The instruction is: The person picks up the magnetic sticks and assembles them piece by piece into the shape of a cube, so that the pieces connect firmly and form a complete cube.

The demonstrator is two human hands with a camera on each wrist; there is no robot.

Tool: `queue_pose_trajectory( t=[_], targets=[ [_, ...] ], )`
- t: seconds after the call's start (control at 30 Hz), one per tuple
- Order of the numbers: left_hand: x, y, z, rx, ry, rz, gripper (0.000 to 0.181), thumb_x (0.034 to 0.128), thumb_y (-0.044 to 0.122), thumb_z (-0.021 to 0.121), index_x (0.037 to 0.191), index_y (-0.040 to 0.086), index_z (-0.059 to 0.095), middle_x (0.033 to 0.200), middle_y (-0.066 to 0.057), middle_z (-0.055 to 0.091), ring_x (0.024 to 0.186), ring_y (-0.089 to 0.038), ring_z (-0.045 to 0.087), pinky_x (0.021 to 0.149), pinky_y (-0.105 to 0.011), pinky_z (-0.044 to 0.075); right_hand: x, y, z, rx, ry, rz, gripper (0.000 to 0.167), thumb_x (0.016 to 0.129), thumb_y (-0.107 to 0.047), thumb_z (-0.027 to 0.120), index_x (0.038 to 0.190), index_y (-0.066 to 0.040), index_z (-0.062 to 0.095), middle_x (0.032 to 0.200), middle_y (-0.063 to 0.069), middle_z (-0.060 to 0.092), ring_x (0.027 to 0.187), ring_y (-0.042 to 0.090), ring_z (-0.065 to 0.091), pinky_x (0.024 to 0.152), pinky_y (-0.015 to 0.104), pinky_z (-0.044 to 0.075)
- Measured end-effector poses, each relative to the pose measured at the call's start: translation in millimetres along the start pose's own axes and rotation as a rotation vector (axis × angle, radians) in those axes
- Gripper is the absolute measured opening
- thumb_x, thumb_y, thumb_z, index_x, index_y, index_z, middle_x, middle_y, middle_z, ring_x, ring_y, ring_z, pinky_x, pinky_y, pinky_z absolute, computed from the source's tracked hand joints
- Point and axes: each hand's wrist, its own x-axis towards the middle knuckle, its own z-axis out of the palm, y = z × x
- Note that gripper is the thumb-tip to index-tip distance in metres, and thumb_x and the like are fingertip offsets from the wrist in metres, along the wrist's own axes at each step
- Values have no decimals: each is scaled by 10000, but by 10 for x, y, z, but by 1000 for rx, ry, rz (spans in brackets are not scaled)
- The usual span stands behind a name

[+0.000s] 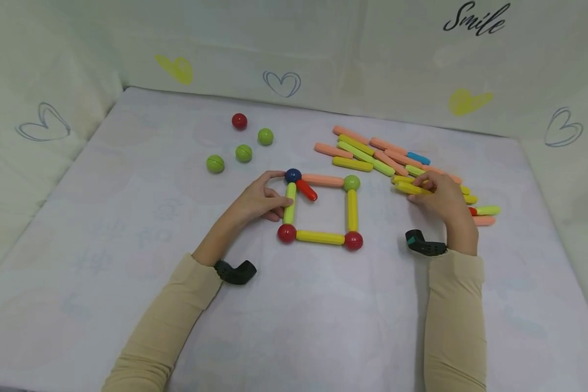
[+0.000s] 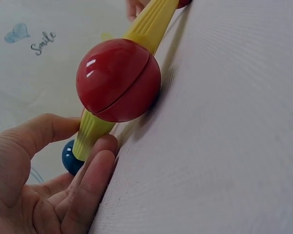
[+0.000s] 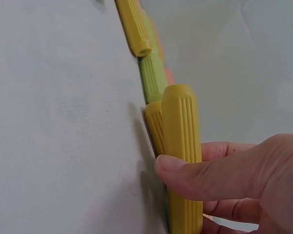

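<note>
A square of ribbed rods and balls lies flat on the table. My left hand (image 1: 262,201) is at its left side, thumb and fingers about the yellow-green rod (image 2: 92,132); a fingertip reaches the dark blue ball (image 1: 293,175). A red ball (image 2: 118,80) joins that rod's near end. From the blue ball a short red rod (image 1: 306,190) points into the square. My right hand (image 1: 441,196) pinches a yellow rod (image 3: 181,126) between thumb and fingers, just over the near edge of a rod pile. Another yellow rod (image 3: 155,122) lies behind it.
The pile of pink, yellow and green rods (image 1: 365,155) spreads across the back right, with one blue rod (image 1: 418,158) in it. Loose at the back left are a red ball (image 1: 239,121) and several green balls (image 1: 243,153). A white printed cloth (image 1: 323,43) hangs behind the table.
</note>
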Motion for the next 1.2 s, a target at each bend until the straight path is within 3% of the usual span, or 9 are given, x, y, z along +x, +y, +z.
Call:
queue_pose_trajectory(
  t=[0.27,0.5,0.83,1.03,1.2],
  targets=[
    [-5,-3,0,-2,5,5,718,847,223,684,1431,281,272,819,-73,639,641,-162,628,605,-246,544,-40,7,-43,48,13,0,394,894,-236,615,1191,-26,462,1188,276,479,1073,405,421,840,525,385],
    [7,-6,7,4,1,6,722,841,232,688,1430,281,273,826,-74,648,652,-159,631,613,-253,547,-65,-76,-80,29,-48,-6,443,907,-289,595,1249,-58,436,1215,268,479,1105,409,439,853,539,407],
    [-9,22,-8,3,5,11,723,842,230,687,1431,283,271,832,-78,646,653,-159,630,613,-251,546,-243,-671,-53,-67,-189,-207,376,891,-272,622,1148,-4,561,1046,164,572,946,288,519,790,401,444],
    [-9,24,-5,-1,-1,3,720,847,225,683,1433,280,268,818,-71,637,642,-156,627,606,-247,544,-318,-1003,224,-121,-290,-284,300,885,-233,611,1085,-10,604,904,104,593,808,224,515,701,312,440],
    [-8,13,-1,5,2,-7,723,846,223,684,1433,283,266,806,-71,637,635,-156,625,602,-250,544,-338,-1147,434,-126,-353,-284,272,866,-228,611,1048,-28,633,824,65,601,751,194,524,652,269,430]
  ],
)
